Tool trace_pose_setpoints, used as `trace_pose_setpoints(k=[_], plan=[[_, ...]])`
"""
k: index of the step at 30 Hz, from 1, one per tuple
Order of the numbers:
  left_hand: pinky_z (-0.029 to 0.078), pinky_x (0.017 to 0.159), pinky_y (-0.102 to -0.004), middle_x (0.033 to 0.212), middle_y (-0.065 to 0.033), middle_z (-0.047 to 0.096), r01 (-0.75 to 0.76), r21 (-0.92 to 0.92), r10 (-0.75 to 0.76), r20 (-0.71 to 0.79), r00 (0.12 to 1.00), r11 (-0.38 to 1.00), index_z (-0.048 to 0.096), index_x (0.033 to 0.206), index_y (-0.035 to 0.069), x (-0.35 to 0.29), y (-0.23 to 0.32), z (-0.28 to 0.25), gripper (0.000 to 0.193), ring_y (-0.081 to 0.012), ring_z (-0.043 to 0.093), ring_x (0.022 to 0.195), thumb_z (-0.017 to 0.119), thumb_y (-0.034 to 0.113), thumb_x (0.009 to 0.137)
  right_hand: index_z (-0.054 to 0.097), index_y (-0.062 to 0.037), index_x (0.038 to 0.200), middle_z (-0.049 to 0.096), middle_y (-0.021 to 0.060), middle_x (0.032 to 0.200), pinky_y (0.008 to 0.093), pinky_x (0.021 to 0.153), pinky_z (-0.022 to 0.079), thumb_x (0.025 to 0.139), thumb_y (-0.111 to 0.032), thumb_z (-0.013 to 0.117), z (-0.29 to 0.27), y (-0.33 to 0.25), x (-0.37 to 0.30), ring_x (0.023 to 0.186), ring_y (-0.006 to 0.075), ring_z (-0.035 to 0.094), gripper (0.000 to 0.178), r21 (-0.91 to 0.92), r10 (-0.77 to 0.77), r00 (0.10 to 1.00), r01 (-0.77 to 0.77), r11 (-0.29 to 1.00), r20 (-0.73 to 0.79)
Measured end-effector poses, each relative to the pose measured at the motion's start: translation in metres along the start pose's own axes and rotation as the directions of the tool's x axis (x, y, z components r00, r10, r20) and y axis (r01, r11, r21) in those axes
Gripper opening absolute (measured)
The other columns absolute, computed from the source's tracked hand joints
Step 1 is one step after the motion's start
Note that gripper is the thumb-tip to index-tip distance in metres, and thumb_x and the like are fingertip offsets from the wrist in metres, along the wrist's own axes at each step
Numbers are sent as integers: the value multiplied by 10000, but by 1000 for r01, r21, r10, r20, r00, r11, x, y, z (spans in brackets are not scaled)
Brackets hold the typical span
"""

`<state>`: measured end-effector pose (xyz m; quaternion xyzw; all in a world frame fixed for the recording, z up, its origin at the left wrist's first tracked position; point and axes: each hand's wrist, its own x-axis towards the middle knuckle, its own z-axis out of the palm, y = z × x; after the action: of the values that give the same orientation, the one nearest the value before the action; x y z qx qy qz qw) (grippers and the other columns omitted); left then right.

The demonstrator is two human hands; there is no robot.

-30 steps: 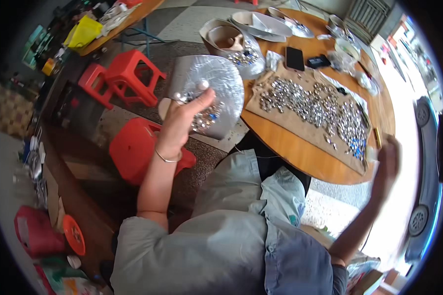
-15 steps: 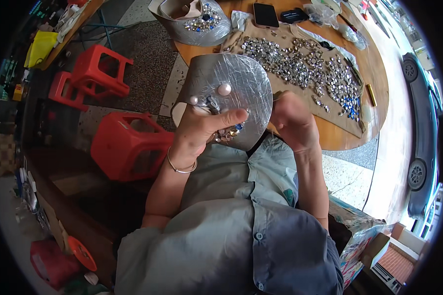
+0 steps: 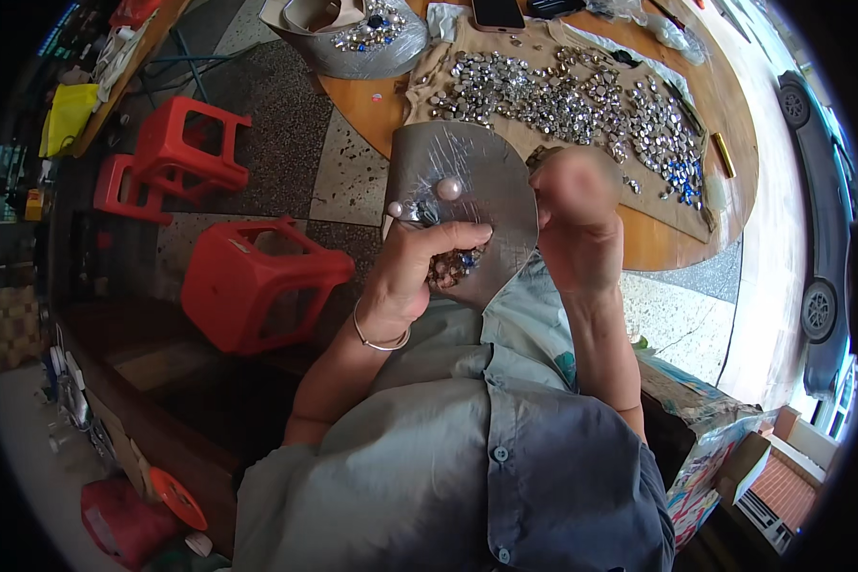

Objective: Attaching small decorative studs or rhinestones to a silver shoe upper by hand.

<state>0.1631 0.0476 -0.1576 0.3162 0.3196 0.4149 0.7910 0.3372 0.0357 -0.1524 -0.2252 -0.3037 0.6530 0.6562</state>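
My left hand (image 3: 410, 267) grips a curved grey sheet-like piece (image 3: 510, 195), its thumb lying across the front. A large pearl (image 3: 449, 189) and a smaller pearl (image 3: 395, 209) sit on that piece above the thumb. Below the thumb shows a cluster of brown, clear and blue gems (image 3: 455, 269), partly covered by the hand. Wrinkled, shiny streaks mark the upper left of the surface, while its right side looks matte. At the right edge, my right hand (image 3: 582, 205) is curled closed and blurred; what its fingers hold is hidden.
Many loose clear and blue gems (image 3: 543, 91) lie on a tan cloth (image 3: 672, 231) across the round wooden table (image 3: 362, 100). A similar jewelled grey piece (image 3: 338, 59) rests at the far left, near a phone (image 3: 499, 13). Red stools (image 3: 229, 286) stand to the left.
The grey piece and my left hand have shifted slightly right and down in view. The piece has tilted, and its right side looks less shiny. My right hand has risen a little.
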Motion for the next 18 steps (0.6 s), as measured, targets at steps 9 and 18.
trace_pose_setpoints(k=[9,18], plan=[[507,823,-318,1062,-70,611,-45,2,45,50,998,999,506,1186,30,-1,-4,11,465,-173,608,952,583,-29,732,553,-16,929,594,52,860,243,620,394,910,-120,535,-42,17,3,628,124,478,107,319,127,989,-96,943,-80],[505,744,-271,949,-54,642,-110,-28,109,-46,993,993,565,1085,29,0,-15,19,396,-129,617,834,710,-22,721,550,-22,924,580,53,843,240,618,391,916,-127,528,-54,18,4,643,129,478,108,372,99,976,-21,928,-192]])
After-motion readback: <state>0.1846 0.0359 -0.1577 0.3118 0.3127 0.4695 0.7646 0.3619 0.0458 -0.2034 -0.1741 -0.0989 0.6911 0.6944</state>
